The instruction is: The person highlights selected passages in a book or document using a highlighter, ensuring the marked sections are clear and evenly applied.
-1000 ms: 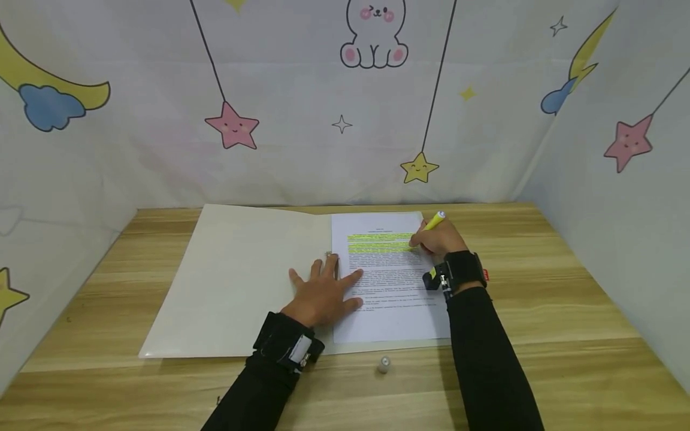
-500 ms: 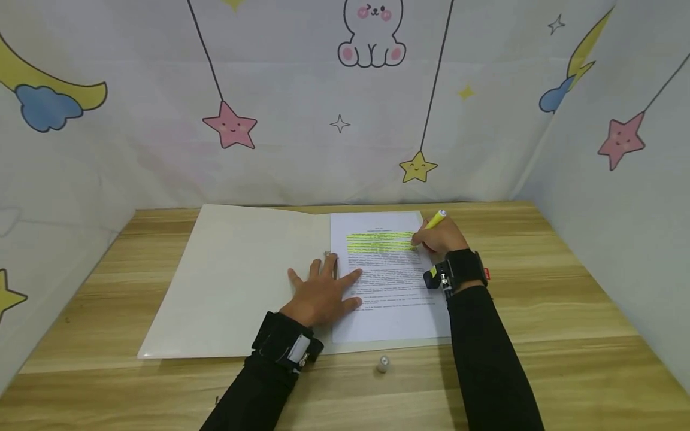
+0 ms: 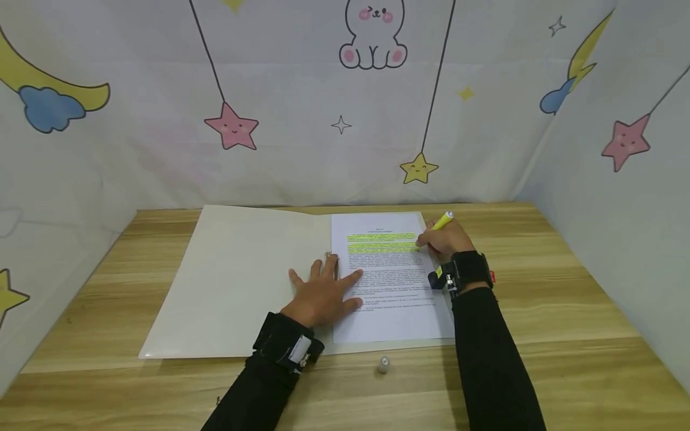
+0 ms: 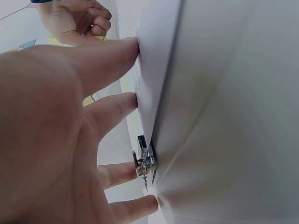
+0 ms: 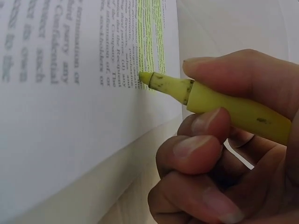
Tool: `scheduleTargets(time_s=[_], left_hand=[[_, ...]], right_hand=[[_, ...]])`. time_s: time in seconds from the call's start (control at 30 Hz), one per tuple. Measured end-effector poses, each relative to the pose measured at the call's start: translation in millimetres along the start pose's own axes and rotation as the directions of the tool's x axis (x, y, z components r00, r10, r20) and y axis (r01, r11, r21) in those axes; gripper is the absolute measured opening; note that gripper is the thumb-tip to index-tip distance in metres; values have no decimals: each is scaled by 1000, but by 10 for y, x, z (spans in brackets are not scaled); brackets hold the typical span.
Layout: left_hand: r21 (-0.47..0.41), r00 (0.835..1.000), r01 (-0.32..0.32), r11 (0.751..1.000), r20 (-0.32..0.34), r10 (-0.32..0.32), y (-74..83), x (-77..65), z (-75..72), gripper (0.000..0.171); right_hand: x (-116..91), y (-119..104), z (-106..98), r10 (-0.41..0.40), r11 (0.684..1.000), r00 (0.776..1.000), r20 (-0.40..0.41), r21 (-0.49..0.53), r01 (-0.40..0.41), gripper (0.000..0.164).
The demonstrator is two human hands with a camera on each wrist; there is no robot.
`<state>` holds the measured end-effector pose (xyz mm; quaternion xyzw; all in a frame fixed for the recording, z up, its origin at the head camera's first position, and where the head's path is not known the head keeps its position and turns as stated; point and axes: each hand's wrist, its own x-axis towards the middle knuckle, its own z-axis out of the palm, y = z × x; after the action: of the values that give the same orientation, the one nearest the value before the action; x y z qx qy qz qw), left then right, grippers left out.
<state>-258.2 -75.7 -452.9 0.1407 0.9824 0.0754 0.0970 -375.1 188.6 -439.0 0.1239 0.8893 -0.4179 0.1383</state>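
Observation:
My right hand (image 3: 446, 238) pinches a yellow highlighter (image 5: 233, 109), its cap off and its tip at the right end of a text line. The printed sheet (image 3: 388, 326) lies on the right side of an opened white folder (image 3: 237, 275). Yellow marking (image 3: 380, 244) covers several lines near the top of the page. My left hand (image 3: 321, 299) rests with spread fingers, thumb and index on the sheet's left edge, the others toward the folder's fold. Between those fingers, in the left wrist view, sits a metal clip (image 4: 144, 161) at the paper's edge.
A small grey cap-like piece (image 3: 383, 364) stands on the wooden table (image 3: 560, 335) in front of the folder. Behind the table hangs a pale cloth wall (image 3: 302, 161) with cartoon stars, and similar walls rise on both sides.
My right hand and the highlighter have moved slightly to the right along the line, where the yellow marking now reaches further. The left hand stays in place.

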Motion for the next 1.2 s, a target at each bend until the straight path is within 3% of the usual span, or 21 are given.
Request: scheduleTargets(time_s=[0.37, 0.5, 0.63, 0.73, 0.83, 0.87, 1.0, 1.07, 1.2], left_hand=[[-1, 1000, -3, 1000, -3, 3, 9, 14, -4, 59], [-13, 1000, -3, 1000, 0, 3, 14, 7, -11, 58], [-20, 1000, 5, 1000, 10, -5, 15, -3, -14, 58], [-20, 1000, 7, 1000, 14, -7, 8, -5, -13, 58], [-16, 1000, 12, 1000, 20, -12, -6, -4, -7, 58], [-14, 1000, 14, 1000, 23, -14, -10, -1, -5, 58], [-7, 1000, 11, 1000, 26, -11, -21, -2, -4, 58], [0, 1000, 4, 1000, 25, -4, -24, 1, 0, 59], [22, 1000, -4, 1000, 23, 3, -29, 13, 9, 59]], right_hand=[[4, 50, -58, -26, 999, 999, -24, -34, 25, 23], [-11, 69, -84, -41, 999, 999, 5, -17, 41, 23], [-42, 113, -173, -69, 976, 993, 95, 213, 47, 22], [-85, 67, -184, -166, 896, 978, 125, 434, 97, 17], [-126, -88, -27, -292, 839, 948, 127, 509, 190, 11], [-134, -150, 59, -327, 833, 936, 133, 507, 219, 10], [-158, -350, 448, -386, 856, 906, 176, 434, 281, 11], [-168, -403, 611, -389, 863, 905, 175, 414, 291, 12], [-183, -433, 815, -360, 874, 923, 134, 395, 284, 13]])
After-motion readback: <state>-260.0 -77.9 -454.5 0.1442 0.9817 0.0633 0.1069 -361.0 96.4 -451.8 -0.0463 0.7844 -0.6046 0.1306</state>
